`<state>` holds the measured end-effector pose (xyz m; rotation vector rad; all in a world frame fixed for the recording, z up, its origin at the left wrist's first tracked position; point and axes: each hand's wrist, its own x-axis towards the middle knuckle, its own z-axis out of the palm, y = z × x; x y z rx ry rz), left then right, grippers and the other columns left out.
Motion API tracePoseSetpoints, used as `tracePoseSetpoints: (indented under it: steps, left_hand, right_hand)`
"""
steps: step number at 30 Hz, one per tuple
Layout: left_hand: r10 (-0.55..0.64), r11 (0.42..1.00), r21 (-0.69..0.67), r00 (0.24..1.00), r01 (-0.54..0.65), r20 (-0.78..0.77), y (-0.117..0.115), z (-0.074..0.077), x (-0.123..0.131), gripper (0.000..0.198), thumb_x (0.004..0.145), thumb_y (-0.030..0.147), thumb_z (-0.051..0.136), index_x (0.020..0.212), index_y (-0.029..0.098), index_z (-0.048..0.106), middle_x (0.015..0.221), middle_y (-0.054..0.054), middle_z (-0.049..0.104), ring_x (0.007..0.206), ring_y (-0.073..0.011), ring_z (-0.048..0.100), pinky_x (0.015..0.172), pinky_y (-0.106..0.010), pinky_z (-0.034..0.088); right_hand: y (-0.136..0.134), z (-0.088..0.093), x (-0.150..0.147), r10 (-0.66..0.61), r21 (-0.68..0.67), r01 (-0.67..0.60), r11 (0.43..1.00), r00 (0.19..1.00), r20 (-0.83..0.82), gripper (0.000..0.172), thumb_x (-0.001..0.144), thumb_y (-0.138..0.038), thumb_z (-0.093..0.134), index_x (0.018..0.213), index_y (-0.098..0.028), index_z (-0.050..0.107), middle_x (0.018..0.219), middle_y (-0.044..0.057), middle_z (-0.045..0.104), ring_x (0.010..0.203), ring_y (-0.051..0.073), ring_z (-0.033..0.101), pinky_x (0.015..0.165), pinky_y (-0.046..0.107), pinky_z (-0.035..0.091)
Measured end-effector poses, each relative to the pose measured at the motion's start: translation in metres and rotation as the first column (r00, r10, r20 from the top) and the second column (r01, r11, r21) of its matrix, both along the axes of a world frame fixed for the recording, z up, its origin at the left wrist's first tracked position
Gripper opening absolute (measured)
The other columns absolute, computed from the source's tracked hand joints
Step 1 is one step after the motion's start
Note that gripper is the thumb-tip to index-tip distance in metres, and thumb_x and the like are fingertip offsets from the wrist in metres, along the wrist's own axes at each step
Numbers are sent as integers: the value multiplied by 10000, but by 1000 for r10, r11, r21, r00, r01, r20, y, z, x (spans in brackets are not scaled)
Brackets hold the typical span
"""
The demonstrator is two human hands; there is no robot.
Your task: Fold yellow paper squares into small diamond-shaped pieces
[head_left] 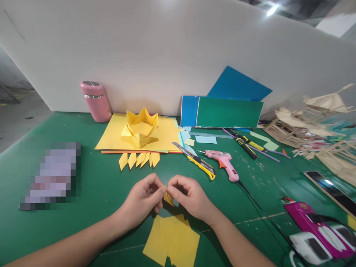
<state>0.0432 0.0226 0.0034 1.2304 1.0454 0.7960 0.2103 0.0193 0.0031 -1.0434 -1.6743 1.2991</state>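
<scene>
Between my two hands is a small folded yellow paper piece (168, 199), pinched at its upper end. My left hand (147, 196) closes thumb and forefinger on it from the left. From the right, my right hand (190, 194) pinches the same piece, fingertips nearly touching the left ones. Yellow paper squares (172, 239) lie overlapped on the green table just below the hands. Beyond them, several folded yellow points (132, 160) lie in a row by a stack of coloured sheets (111, 133). A folded yellow paper crown shape (140, 128) stands on that stack.
A yellow utility knife (198, 163) and a pink glue gun (224, 161) lie right of centre. Farther right are pliers (244, 144), a phone (330, 191), a magenta power strip (314, 226) and wooden stick models (292, 126). A pink flask (97, 102) stands at back left.
</scene>
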Motion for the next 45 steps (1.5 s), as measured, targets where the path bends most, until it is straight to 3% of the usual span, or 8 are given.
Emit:
tracePoseSetpoints:
  steps: [7,13,18,25,30,34,38,45]
  left_hand:
    - [51,997,-52,998,-49,29,0,3,0,324,659,428,694,598,185,489,435,73,496,375,-67,460,375,-169,373]
    - [46,988,-153,986,-22,159,3,4,-1,267,642,384,703,597,169,552,393,61,498,358,-67,429,362,-164,330]
    - [35,976,-215,976,12,215,6,4,-2,373,624,488,740,614,165,553,420,41,540,377,-76,455,382,-177,347]
    - [-5,996,-89,991,17,135,3,6,0,455,660,600,700,704,162,583,521,21,593,473,-105,526,484,-225,433]
    - [-14,992,-121,993,28,113,2,6,1,466,617,599,727,642,169,548,499,34,563,453,-95,499,467,-221,414]
    - [28,994,-109,996,-19,86,3,4,3,444,642,588,699,667,178,531,481,44,553,433,-93,485,451,-219,399]
    - [114,994,-7,992,-114,48,3,3,5,376,674,536,672,705,192,525,492,57,554,455,-104,512,485,-237,429]
    - [68,998,4,998,-68,-14,2,1,5,300,693,461,659,700,186,538,518,48,578,475,-108,534,510,-251,449]
  right_hand:
    - [-1,-3,-3,-65,-7,66,998,996,59,299,777,-439,646,678,-189,518,607,-36,465,541,96,403,507,224,329]
    - [-1,0,-2,-11,-92,7,996,999,-48,333,762,-479,650,688,-183,515,606,-39,464,524,86,394,495,220,324]
    - [-1,1,-1,-3,-104,-5,995,997,-78,294,763,-431,650,692,-178,518,607,-42,465,530,82,397,504,215,329]
    - [0,-1,-2,-85,-122,75,990,993,-82,278,742,-386,649,661,-190,469,592,-54,443,523,80,382,496,213,310]
    - [-2,0,-3,-43,-141,29,990,995,-93,255,725,-343,661,663,-190,467,588,-60,452,524,77,387,506,212,321]
    - [-1,-2,-3,-58,-170,42,984,994,-88,282,740,-402,660,678,-187,488,593,-52,476,528,83,406,514,220,329]
    - [1,-4,-4,-97,-180,78,981,990,-99,333,748,-480,657,698,-184,512,625,-34,526,562,95,447,549,232,359]
    - [2,-3,-4,-129,-174,107,979,985,-117,378,718,-534,679,710,-195,514,617,-44,506,582,102,466,562,232,382]
